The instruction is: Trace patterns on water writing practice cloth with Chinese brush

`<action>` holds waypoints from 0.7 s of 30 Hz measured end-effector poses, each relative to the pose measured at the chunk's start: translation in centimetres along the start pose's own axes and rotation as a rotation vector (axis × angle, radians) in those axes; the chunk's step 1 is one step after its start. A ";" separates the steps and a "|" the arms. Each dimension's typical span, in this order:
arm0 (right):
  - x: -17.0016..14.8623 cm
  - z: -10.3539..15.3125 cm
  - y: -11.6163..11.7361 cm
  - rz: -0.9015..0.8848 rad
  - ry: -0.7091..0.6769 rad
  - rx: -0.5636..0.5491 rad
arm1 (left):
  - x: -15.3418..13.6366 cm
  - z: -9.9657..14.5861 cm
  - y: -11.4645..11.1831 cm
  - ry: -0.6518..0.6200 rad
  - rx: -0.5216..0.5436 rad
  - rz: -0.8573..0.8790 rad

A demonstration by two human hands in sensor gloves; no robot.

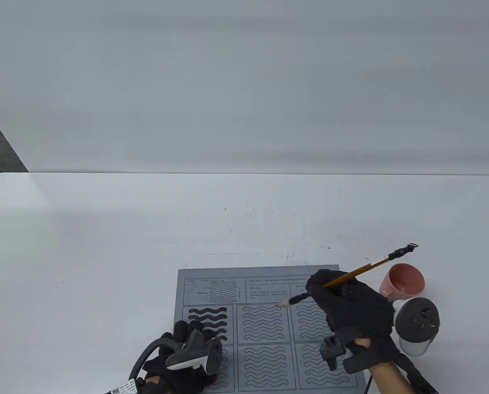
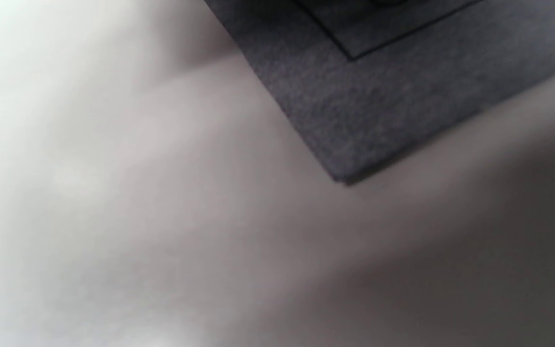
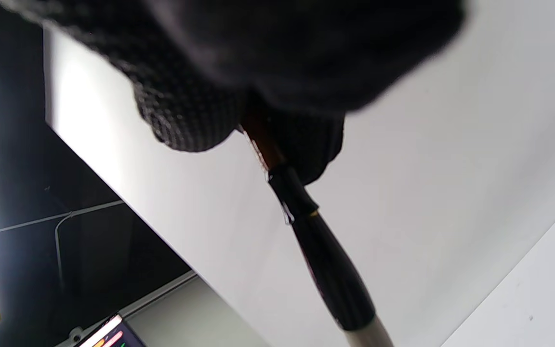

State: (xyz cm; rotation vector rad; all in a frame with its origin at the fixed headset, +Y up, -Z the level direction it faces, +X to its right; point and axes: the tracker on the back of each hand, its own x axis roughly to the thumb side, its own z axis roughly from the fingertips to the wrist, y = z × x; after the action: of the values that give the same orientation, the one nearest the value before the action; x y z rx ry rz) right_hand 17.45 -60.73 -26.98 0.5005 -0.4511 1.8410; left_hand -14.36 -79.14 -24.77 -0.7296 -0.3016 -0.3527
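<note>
A grey water writing cloth with wavy-line panels lies at the table's front centre. Its upper left panel shows dark, filled-in waves. My right hand grips a brown-handled Chinese brush. The pale brush tip sits at the top right corner of the middle panel. In the right wrist view my gloved fingers hold the brush's shaft. My left hand rests on the cloth's lower left corner. That corner of the cloth shows in the left wrist view.
A pink cup stands on the white table just right of the cloth, behind my right hand's tracker. A white backdrop wall rises behind the table.
</note>
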 end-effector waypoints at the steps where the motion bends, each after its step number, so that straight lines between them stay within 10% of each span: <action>1: 0.1 0.0 0.9 0.015 -0.009 0.028 | 0.1 0.1 0.0 -0.004 0.003 -0.005; 7: -1.7 2.0 6.9 0.264 -0.168 0.101 | 0.4 0.1 -0.2 -0.009 0.003 -0.008; 21: -6.4 2.1 6.7 0.103 0.054 0.003 | 1.1 0.2 -0.5 -0.043 0.009 -0.019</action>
State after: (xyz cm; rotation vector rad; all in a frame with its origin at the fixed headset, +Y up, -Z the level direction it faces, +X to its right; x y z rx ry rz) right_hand 13.25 -68.95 -29.17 0.4352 -0.4444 1.9500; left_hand -13.62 -79.54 -23.95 -0.7263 -0.3505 -0.3535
